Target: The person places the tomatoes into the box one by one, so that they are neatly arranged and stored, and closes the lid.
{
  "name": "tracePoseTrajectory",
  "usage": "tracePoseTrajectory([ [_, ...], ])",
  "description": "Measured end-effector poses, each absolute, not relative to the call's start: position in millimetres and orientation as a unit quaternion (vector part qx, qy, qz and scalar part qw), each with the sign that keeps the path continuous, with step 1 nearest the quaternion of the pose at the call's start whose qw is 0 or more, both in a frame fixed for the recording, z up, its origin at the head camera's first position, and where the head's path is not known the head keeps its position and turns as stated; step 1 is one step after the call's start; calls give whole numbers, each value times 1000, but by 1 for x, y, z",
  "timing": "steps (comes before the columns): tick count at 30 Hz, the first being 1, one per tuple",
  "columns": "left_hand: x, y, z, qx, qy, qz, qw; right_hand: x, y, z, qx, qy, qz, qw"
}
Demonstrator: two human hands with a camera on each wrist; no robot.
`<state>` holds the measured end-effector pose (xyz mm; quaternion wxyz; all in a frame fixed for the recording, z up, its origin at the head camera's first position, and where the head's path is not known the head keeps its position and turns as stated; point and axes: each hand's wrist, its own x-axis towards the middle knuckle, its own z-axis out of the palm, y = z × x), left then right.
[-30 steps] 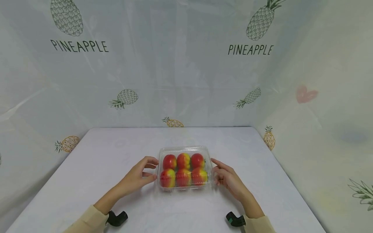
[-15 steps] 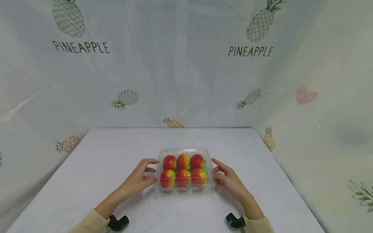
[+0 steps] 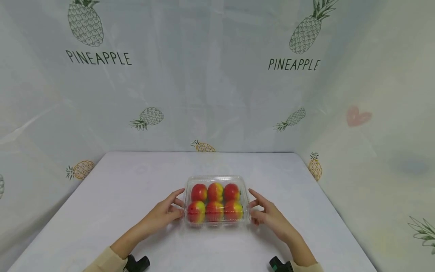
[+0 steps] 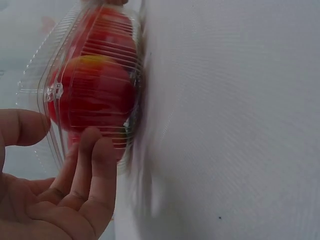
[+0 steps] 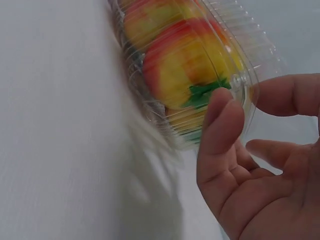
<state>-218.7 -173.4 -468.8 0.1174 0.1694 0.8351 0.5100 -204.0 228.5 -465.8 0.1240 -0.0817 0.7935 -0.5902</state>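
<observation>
A clear plastic clamshell box [image 3: 217, 223] with its lid down stands at mid-table. Several red-and-yellow fruits [image 3: 215, 210], which look like mangoes or peaches, sit inside in two rows. My left hand [image 3: 162, 216] is at the box's left end, fingers spread and slightly bent. In the left wrist view, fingertips [image 4: 92, 137] lie against the ribbed side wall and another digit is at the rim. My right hand [image 3: 272, 219] is at the right end in a similar pose. In the right wrist view, one digit meets the rim near the clasp and another is close to the wall.
A white cloth covers the table [image 3: 217, 249]. Behind it and at both sides hangs a pale curtain [image 3: 210, 83] printed with pineapples. Black wrist devices [image 3: 137, 263] show below the cream sleeves [image 3: 107, 260].
The whole head view has shifted slightly down. Both hands stay at the box's ends, and their fingers have adjusted a little. The box keeps its place between them.
</observation>
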Motion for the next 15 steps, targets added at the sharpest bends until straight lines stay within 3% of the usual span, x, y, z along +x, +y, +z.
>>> tracePoseTrajectory([
  [15,-220,-177,-470,189,760,576,233,-196,233,-465,-117,763,-608,185],
])
